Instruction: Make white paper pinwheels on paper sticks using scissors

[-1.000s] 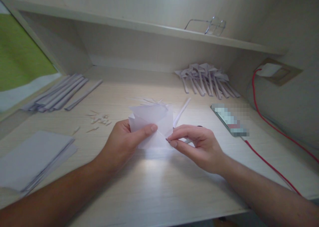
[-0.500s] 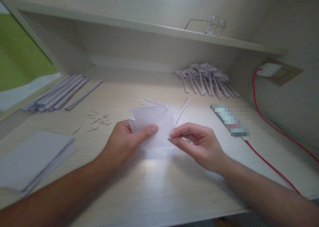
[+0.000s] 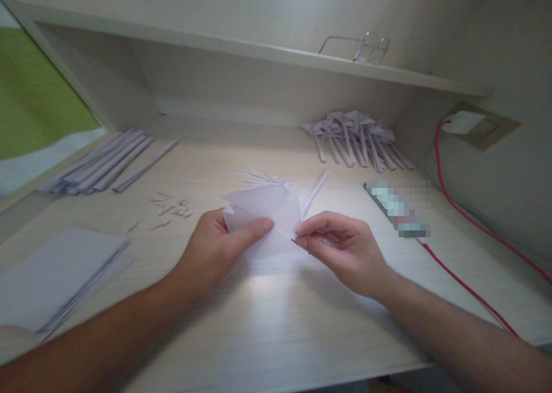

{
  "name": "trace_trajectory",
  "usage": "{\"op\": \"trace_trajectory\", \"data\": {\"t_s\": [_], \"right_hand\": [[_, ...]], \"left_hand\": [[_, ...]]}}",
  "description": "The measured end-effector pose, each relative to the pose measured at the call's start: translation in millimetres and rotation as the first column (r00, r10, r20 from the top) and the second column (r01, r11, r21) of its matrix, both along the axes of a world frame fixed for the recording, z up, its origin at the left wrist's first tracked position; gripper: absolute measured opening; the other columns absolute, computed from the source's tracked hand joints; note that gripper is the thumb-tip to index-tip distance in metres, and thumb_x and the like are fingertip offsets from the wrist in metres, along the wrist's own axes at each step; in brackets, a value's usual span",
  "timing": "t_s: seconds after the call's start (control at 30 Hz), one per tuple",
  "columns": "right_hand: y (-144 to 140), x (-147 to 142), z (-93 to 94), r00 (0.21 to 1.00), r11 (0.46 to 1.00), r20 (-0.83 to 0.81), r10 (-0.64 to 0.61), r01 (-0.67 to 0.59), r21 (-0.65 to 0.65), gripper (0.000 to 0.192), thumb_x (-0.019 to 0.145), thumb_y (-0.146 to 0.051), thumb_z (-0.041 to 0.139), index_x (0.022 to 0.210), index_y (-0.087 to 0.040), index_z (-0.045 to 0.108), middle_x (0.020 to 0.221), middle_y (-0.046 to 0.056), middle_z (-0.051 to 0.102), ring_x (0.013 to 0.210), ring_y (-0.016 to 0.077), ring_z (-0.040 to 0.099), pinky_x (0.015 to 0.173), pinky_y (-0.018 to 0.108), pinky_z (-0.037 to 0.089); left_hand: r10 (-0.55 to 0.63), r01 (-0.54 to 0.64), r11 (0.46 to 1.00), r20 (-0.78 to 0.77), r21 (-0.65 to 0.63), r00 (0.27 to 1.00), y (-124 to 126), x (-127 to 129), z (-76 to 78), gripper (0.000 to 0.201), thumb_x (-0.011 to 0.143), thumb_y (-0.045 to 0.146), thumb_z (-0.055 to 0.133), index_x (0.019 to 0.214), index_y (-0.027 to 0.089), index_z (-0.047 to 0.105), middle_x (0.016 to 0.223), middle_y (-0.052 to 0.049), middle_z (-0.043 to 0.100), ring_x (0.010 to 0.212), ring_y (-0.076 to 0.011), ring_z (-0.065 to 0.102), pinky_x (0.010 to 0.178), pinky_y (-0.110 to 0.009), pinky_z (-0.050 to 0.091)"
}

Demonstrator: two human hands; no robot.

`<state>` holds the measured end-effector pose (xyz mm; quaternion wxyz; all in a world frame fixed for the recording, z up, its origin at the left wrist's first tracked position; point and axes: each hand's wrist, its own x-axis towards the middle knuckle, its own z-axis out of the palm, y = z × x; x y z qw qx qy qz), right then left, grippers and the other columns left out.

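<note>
Right hand [image 3: 340, 249] has crept up the folded paper [image 3: 265, 218], pinching it; left hand [image 3: 215, 249] grips too, fingers apparently hidden behind.

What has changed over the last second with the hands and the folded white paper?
The right hand slid its pinch slightly up the right edge of the folded white paper sheet, fingers curling tighter. The left hand kept its thumb grip on the sheet. The paper piles, the strips and the red cable did not move.

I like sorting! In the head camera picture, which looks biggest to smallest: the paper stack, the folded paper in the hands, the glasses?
1. Paper stack, though it is nearer the camera.
2. Folded paper.
3. Glasses, farthest away.
</note>
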<state>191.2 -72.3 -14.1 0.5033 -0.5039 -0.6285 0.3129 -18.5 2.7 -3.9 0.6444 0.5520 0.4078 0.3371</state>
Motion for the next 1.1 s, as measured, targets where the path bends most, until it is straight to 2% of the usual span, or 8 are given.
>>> {"op": "trace_trajectory", "data": {"t_s": [0.43,0.6,0.77,1.1], "right_hand": [[0.6,0.4,2.9,0.997,1.0,0.077,-0.001,0.003,-0.024,0.005,0.088,-0.018,0.073,0.091,-0.019,0.077,0.089,0.005,0.076,0.081,0.0182,0.069,0.072,0.031,0.053],[0.2,1.5,2.6,0.997,0.999,0.081,0.018,-0.015,-0.03,0.006,0.089,-0.018,0.07,0.091,-0.02,0.076,0.089,0.004,0.075,0.082,0.018,0.068,0.072,0.031,0.052],[-0.5,1.9,1.6,0.996,0.999,0.082,0.036,-0.032,-0.042,0.006,0.09,-0.018,0.068,0.093,-0.019,0.074,0.09,0.004,0.074,0.082,0.018,0.067,0.071,0.031,0.052],[0.1,1.6,-0.6,0.999,1.0,0.047,-0.002,0.003,-0.027,0.005,0.09,-0.019,0.071,0.093,-0.02,0.074,0.089,0.004,0.074,0.081,0.0169,0.067,0.073,0.031,0.051]], "left_hand": [[0.011,-0.011,1.0,-0.013,0.008,1.0,-2.2,0.0,2.1,0.029,0.072,0.044,0.084,0.084,0.018,0.08,0.083,-0.007,0.079,0.071,-0.0233,0.07,0.063,-0.029,0.053],[0.014,-0.013,1.0,-0.014,0.027,1.0,-1.9,0.0,3.0,0.029,0.073,0.044,0.084,0.085,0.018,0.08,0.085,-0.007,0.079,0.075,-0.0243,0.071,0.067,-0.031,0.055],[0.03,-0.029,0.999,-0.035,0.037,0.999,-1.5,-0.2,3.1,0.029,0.072,0.044,0.084,0.084,0.018,0.08,0.082,-0.007,0.079,0.069,-0.0223,0.069,0.061,-0.029,0.052],[0.017,-0.016,0.999,-0.017,0.027,1.0,-0.7,-1.2,-0.2,0.029,0.074,0.044,0.083,0.085,0.018,0.08,0.084,-0.007,0.079,0.072,-0.0226,0.069,0.063,-0.028,0.053]]}}
